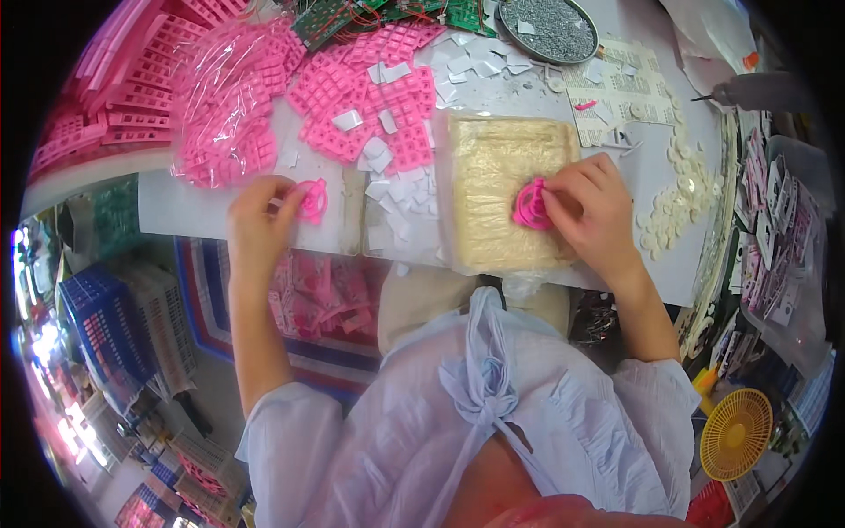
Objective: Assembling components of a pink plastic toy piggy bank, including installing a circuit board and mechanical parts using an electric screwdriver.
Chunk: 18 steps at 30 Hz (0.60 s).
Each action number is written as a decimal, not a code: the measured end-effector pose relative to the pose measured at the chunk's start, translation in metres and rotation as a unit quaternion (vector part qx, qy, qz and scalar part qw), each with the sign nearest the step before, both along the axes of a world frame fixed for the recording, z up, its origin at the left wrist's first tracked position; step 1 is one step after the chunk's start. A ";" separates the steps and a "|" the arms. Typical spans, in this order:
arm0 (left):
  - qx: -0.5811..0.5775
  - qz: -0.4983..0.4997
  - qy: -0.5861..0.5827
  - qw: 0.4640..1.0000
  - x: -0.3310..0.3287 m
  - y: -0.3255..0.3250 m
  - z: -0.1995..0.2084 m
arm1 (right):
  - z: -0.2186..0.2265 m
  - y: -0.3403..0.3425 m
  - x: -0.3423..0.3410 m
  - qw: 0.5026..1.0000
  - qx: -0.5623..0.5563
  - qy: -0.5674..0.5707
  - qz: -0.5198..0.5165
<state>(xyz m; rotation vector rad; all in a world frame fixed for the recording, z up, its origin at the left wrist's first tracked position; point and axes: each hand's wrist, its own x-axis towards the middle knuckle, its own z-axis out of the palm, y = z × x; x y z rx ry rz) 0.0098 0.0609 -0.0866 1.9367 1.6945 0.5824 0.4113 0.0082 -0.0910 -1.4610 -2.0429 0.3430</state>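
Observation:
My right hand point(591, 209) grips a small pink plastic part point(532, 205) and presses it onto a flat yellowish pad in clear wrap point(493, 158) lying on the white table point(176, 207). My left hand point(262, 214) holds a second pink ring-shaped plastic part point(312, 199) near the table's front edge, left of the pad. Between the hands lie small white paper squares point(396, 189).
Pink grid-shaped pieces point(370, 97) and a clear bag of them point(224, 106) cover the back left. A round tray of grey bits point(547, 26) stands at the back. White round discs point(678, 202) lie to the right. A yellow fan point(736, 433) sits lower right.

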 end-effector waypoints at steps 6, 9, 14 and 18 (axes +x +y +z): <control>0.128 0.014 0.025 0.991 -0.013 -0.019 -0.026 | -0.006 0.007 0.002 0.994 -0.009 -0.103 0.038; 0.189 0.092 -0.019 0.978 -0.029 -0.035 0.001 | -0.012 0.009 -0.002 0.994 -0.052 -0.083 0.042; 0.274 0.375 -0.058 0.884 -0.182 -0.113 -0.023 | -0.017 0.009 0.012 0.986 -0.097 -0.116 0.068; 0.062 0.594 -0.074 0.798 -0.334 -0.289 -0.158 | -0.023 0.013 0.017 0.986 -0.100 -0.105 0.084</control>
